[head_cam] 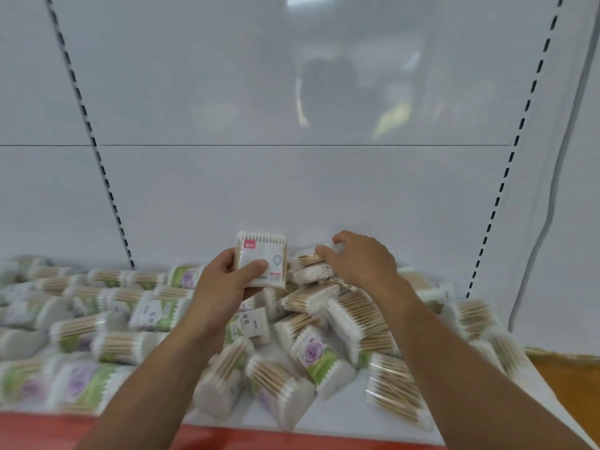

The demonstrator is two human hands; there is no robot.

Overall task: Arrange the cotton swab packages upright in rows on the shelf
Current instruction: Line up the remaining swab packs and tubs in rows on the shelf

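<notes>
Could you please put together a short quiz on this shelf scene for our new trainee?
1. True or false: the left hand holds a red-labelled package upright.
2. The loose packages on the shelf are: A) standing in rows; B) lying in a jumbled pile; C) packed in boxes.
3. Which hand reaches onto the back of the pile?
Key: 1 true; 2 B; 3 the right hand.

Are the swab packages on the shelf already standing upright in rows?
No, the packages lie tumbled on their sides across the shelf; only the one package gripped by the left hand is upright.
</notes>
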